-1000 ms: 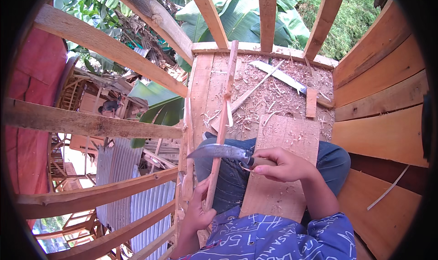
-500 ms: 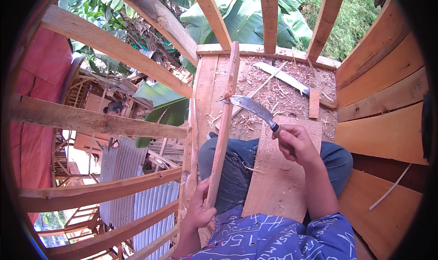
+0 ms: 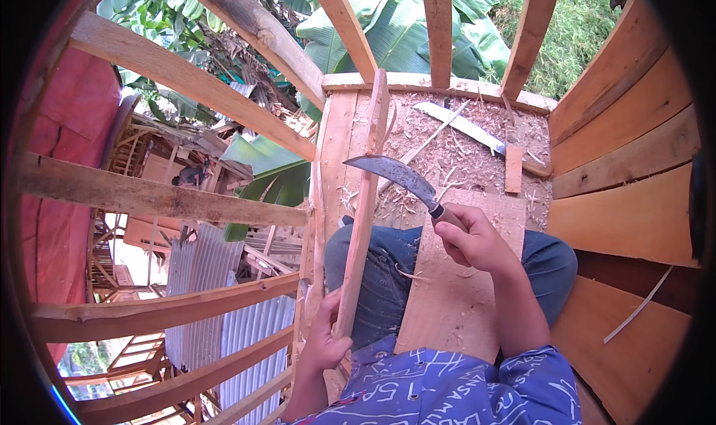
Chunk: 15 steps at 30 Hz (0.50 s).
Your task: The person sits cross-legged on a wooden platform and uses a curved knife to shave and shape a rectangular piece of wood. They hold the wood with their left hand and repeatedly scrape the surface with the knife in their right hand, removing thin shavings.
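Note:
My left hand (image 3: pixel 328 334) is closed round the near end of a long wooden strip (image 3: pixel 358 246), which slants up and away from me. In my right hand (image 3: pixel 476 238) is the handle of a sickle (image 3: pixel 395 173) with a curved, dark-spotted blade. The blade lies across the strip past its middle, its tip reaching beyond the strip's left edge. A thin shaving (image 3: pixel 389 123) curls at the strip's right side, above the blade. A wide plank (image 3: pixel 455 298) rests on my lap between my knees, with bits of shavings on it.
Shavings cover the floor (image 3: pixel 418 145) ahead. A saw (image 3: pixel 466 129) lies there beside a small wood block (image 3: pixel 514 169) and a thin stick (image 3: pixel 436 136). Board walls (image 3: pixel 619 216) stand at the right, wooden railing bars (image 3: pixel 164 194) at the left, and corrugated sheets (image 3: pixel 253 343) lie below.
The sickle has shifted left and slightly toward me, with my right hand following. The curl bunched at its tip is gone from there. My left hand and the strip have barely moved.

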Motion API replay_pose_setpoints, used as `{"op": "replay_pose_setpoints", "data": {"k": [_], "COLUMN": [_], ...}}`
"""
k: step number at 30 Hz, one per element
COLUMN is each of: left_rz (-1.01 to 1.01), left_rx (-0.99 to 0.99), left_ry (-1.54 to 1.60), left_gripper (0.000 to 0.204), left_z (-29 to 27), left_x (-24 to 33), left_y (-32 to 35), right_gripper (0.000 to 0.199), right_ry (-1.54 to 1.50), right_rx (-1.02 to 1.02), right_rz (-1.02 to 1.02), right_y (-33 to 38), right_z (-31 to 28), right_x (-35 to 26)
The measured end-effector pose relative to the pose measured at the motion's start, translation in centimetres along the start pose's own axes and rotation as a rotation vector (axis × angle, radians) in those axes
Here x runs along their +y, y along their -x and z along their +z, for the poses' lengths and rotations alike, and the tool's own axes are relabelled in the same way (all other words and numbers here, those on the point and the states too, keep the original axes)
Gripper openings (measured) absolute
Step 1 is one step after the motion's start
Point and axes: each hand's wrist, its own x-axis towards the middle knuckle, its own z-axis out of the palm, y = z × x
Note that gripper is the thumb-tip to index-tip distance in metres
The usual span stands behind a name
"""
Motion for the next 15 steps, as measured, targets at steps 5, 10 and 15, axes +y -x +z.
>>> {"op": "replay_pose_setpoints", "data": {"k": [5, 10, 15], "left_rz": [0.010, -0.033, -0.041], "left_rx": [-0.001, 0.008, 0.022], "left_ry": [0.022, 0.017, 0.043], "left_gripper": [0.084, 0.084, 0.084], "left_z": [0.1, 0.4, 0.1], "left_x": [-0.2, -0.4, -0.5], "left_y": [0.1, 0.1, 0.3], "right_gripper": [0.027, 0.027, 0.025], "right_ry": [0.016, -0.068, -0.044], "right_rx": [-0.347, 0.041, 0.084], "right_rz": [0.102, 0.020, -0.009], "right_y": [0.1, -0.1, 0.5], "right_z": [0.4, 0.0, 0.7], "right_x": [-1.0, -0.7, 0.1]}}
